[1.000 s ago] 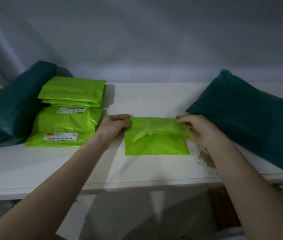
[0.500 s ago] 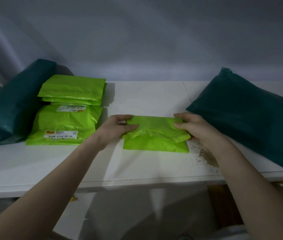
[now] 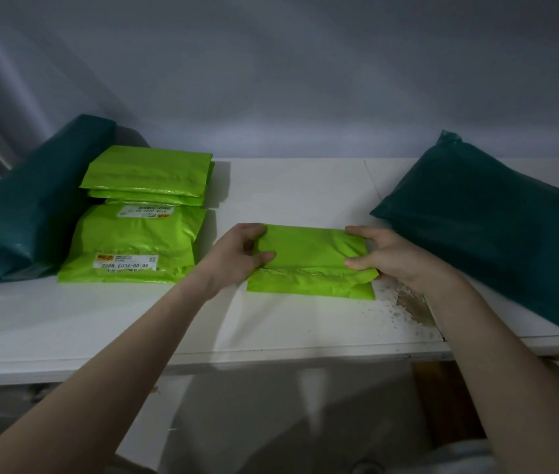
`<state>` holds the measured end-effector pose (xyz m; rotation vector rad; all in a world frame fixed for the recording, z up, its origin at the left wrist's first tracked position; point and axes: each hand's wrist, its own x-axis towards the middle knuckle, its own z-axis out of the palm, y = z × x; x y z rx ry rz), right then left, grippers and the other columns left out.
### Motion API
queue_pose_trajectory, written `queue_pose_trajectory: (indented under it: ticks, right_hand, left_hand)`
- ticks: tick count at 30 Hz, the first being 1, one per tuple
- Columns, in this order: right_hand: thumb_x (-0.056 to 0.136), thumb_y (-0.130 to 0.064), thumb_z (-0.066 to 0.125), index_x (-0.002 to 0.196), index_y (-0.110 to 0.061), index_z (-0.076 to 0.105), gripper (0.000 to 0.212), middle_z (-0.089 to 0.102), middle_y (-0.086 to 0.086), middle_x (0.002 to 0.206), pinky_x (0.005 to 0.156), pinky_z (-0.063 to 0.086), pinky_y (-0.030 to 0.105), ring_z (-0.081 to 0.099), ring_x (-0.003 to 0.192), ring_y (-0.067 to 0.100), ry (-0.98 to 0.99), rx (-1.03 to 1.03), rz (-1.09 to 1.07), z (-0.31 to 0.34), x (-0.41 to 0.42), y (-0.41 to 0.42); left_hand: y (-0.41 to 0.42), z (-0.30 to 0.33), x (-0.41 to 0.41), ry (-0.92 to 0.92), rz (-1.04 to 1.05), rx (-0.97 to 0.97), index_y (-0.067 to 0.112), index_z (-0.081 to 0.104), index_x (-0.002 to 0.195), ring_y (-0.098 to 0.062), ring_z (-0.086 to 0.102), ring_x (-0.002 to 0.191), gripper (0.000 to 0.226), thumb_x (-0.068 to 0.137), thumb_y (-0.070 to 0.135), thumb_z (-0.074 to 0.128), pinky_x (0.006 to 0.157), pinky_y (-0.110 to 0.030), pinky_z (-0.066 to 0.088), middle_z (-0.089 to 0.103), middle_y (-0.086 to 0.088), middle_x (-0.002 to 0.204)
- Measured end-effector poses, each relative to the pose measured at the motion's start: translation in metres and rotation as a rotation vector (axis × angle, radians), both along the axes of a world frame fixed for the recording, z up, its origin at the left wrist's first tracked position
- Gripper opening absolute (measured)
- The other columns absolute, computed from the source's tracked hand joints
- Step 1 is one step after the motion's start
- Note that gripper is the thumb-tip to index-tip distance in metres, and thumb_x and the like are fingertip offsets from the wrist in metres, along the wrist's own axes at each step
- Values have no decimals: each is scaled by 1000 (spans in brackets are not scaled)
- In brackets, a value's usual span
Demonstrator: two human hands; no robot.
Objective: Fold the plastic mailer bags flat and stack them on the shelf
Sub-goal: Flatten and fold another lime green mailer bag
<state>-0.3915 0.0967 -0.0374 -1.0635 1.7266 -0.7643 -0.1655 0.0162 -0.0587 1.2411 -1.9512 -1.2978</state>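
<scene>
A lime green mailer bag (image 3: 308,265) is held on the white shelf (image 3: 288,193), between a dark green package (image 3: 496,227) on the right and a stack of green bags (image 3: 141,213) on the left. Its left end is pinched by the left hand (image 3: 242,254), thumb on top, and its right end is gripped by the right hand (image 3: 378,256), with the top flap folded forward over the lower layer. The fold looks puffy, so trapped air is judged likely to spring it open if it is released without being pressed flat. The slick plastic may also slide during the move to the stack, leaving edges uneven. A gritty stain (image 3: 411,302) lies just beside the bag and could soil it.
</scene>
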Motion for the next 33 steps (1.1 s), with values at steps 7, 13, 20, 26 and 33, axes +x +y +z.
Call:
queue_pose_trajectory:
  ticks: [7, 13, 20, 26, 33]
  right_hand:
    - [79, -15, 73, 146, -17, 30, 79, 27, 3, 150, 98, 34, 18, 36, 132, 19, 331, 24, 116, -4, 4, -5]
    - [85, -21, 68, 148, -17, 26, 76, 17, 6, 147, 75, 29, 10, 30, 133, 19, 480, 74, 168, 3, 11, -2]
    - [81, -25, 68, 146, -15, 27, 77, 17, 7, 144, 102, 35, 30, 31, 133, 24, 586, 73, 76, 11, 13, 7]
    - [90, -29, 40, 131, -8, 50, 47, 43, 14, 136, 102, 35, 39, 38, 125, 31, 955, -373, -62, 4, 49, 5]
    - [98, -49, 16, 150, -27, 11, 56, 4, -1, 159, 115, 2, 56, -3, 146, 28, 992, -140, 250, -32, 72, 1]
  left_hand:
    - [-3, -5, -2, -381, -90, -237, 6, 35, 142, -23, 31, 135, 58, 91, 19, 58, 105, -15, 18, 30, -7, 148]
    - [-1, -2, -2, -629, -118, -318, 7, 38, 134, -30, 13, 137, 48, 94, 32, 49, 111, -30, 14, 15, -10, 151]
    - [0, 4, 3, -546, -118, -332, 12, 17, 148, -27, 9, 140, 67, 92, 25, 52, 114, -34, 15, 5, -8, 155]
    - [11, 2, -8, -325, -33, -624, 3, 38, 139, -28, 31, 137, 64, 88, 40, 25, 113, -28, 17, 34, -15, 148]
    - [22, -29, -17, -612, -238, -626, 17, 8, 150, -20, 3, 146, 83, 77, 52, -13, 118, -38, 10, 4, -4, 158]
